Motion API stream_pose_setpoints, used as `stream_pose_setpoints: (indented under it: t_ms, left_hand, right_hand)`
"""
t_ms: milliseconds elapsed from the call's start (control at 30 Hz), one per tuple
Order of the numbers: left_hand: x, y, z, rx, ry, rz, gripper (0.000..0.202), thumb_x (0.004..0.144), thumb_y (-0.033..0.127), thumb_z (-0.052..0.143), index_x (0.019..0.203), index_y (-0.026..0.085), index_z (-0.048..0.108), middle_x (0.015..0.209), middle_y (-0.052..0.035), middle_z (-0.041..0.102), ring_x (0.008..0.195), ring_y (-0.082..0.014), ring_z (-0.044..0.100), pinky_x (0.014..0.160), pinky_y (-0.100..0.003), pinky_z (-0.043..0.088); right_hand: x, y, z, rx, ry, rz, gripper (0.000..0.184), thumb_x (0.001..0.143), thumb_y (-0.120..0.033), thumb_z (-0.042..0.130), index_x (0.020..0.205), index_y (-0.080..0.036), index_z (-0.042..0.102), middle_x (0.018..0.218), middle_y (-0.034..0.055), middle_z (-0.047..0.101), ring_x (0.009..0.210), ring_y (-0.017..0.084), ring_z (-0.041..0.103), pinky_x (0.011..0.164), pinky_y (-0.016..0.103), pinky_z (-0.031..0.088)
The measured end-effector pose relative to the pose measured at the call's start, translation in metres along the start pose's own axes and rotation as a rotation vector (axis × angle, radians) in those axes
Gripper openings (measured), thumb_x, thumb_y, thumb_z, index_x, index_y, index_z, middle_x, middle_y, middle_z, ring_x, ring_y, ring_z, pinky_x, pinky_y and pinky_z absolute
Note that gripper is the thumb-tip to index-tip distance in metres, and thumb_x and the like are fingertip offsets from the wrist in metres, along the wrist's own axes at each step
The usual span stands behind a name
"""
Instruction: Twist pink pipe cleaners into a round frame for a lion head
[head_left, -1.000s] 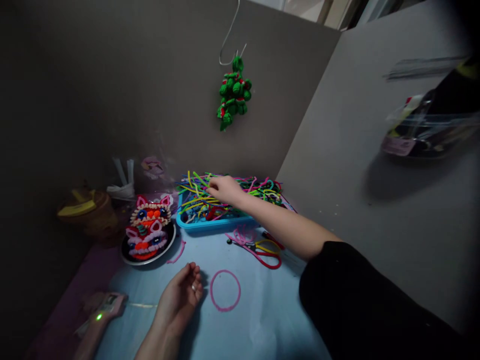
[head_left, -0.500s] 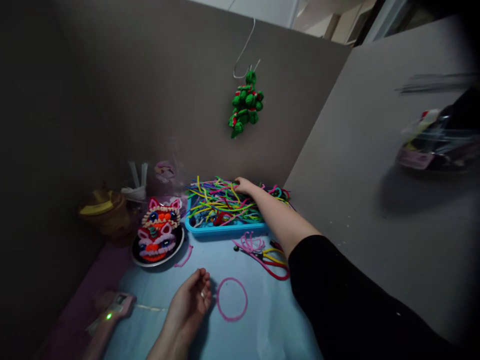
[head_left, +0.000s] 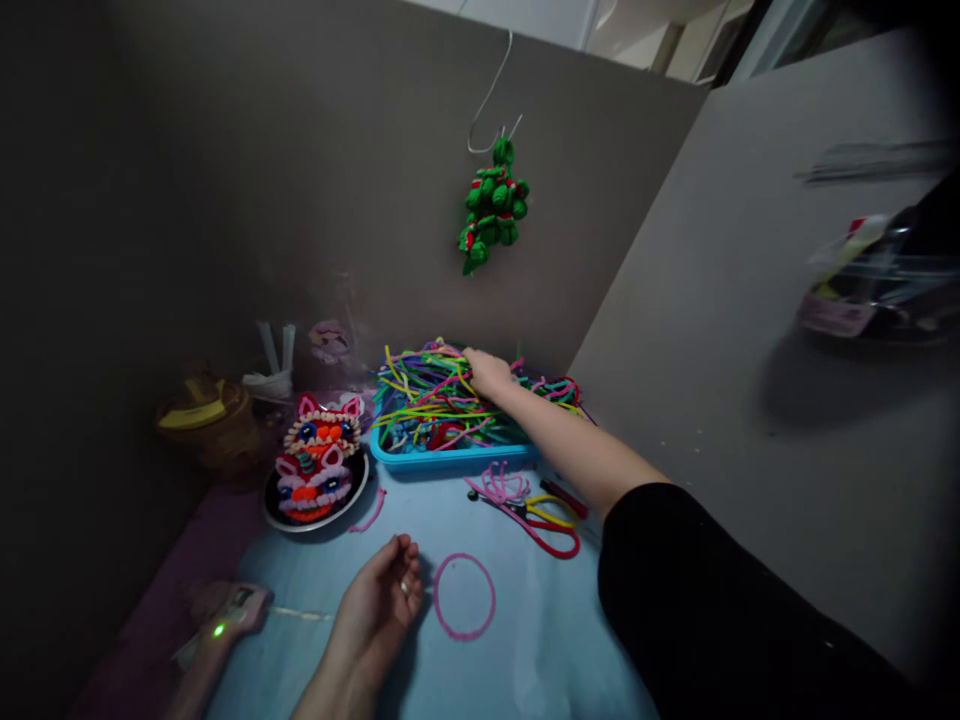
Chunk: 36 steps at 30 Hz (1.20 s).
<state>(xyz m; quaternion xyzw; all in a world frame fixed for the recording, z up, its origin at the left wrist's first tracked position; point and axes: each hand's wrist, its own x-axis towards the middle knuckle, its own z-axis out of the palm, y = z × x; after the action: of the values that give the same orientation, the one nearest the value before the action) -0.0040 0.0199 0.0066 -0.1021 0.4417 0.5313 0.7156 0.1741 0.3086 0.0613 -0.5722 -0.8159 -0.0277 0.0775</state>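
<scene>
My right hand (head_left: 489,375) reaches into a blue tray (head_left: 450,460) heaped with colourful pipe cleaners (head_left: 427,405). Its fingers curl down among them and seem closed on some; the fingertips are hidden. Palm up over the light blue table cover, my left hand (head_left: 386,590) is loosely curled and empty, a ring on one finger. Just right of it lies a pink pipe cleaner bent into a ring (head_left: 493,603). Scissors (head_left: 536,522) with red and yellow handles lie below the tray, beside a small bundle of pink pipe cleaner pieces (head_left: 501,485).
A dark round dish (head_left: 281,522) at left holds two fuzzy animal-face crafts (head_left: 315,485). In front of it is a short pink piece (head_left: 369,512). A pink glue gun (head_left: 232,615) with a green light lies at lower left. A green craft (head_left: 495,205) hangs from a hook on the back panel.
My right hand has shifted slightly within the tray, and the pipe cleaners around it are stirred and heaped differently. My left hand stays in place.
</scene>
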Motion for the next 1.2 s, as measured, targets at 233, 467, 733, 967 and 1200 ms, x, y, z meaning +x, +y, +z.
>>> stream_pose_setpoints:
  t_ms: [233,467,733,967,1200]
  left_hand:
    - [-0.003,0.003,0.001,0.0,-0.004,0.009,0.016,0.092,0.01,0.048,0.08,0.011,0.058,0.064,-0.002,0.063,0.046,-0.0084,0.06,0.041,-0.017,0.048]
    - [0.0,-0.002,-0.001,0.01,-0.008,0.008,0.016,0.093,0.01,0.048,0.081,0.01,0.059,0.064,-0.0024,0.063,0.046,-0.0085,0.06,0.041,-0.017,0.047]
    - [0.002,-0.003,0.0,0.017,-0.017,-0.007,0.016,0.092,0.01,0.048,0.08,0.011,0.059,0.064,-0.0023,0.062,0.045,-0.0082,0.059,0.041,-0.017,0.048]
    - [-0.001,-0.002,0.002,0.016,-0.018,-0.008,0.018,0.094,0.01,0.046,0.081,0.01,0.058,0.064,-0.0021,0.063,0.045,-0.0087,0.06,0.04,-0.018,0.048]
    - [-0.006,0.003,0.002,-0.009,-0.017,0.027,0.018,0.094,0.01,0.046,0.081,0.01,0.058,0.064,-0.0014,0.063,0.045,-0.008,0.06,0.041,-0.017,0.048]
  right_hand:
    - [-0.009,-0.001,-0.027,-0.082,0.157,-0.102,0.05,0.095,-0.016,0.032,0.145,-0.017,0.036,0.138,0.0221,0.047,0.128,0.034,0.043,0.103,0.047,0.034]
    - [-0.072,-0.002,0.024,0.149,-0.296,-0.485,0.071,0.082,-0.008,0.051,0.15,-0.006,0.03,0.154,0.0192,0.035,0.143,0.024,0.034,0.116,0.035,0.03]
    - [-0.071,0.025,-0.014,0.238,-0.182,-0.314,0.057,0.078,0.0,0.049,0.128,-0.023,0.062,0.138,0.0026,0.059,0.13,0.02,0.053,0.11,0.031,0.04]
    - [-0.032,-0.006,-0.033,0.252,0.08,-0.09,0.033,0.09,-0.016,0.047,0.113,-0.019,0.072,0.118,0.0076,0.072,0.113,0.022,0.064,0.102,0.031,0.044]
    - [0.009,-0.039,-0.014,0.295,0.017,0.002,0.014,0.079,-0.026,0.067,0.085,-0.018,0.078,0.089,0.0092,0.077,0.086,0.024,0.07,0.08,0.028,0.05]
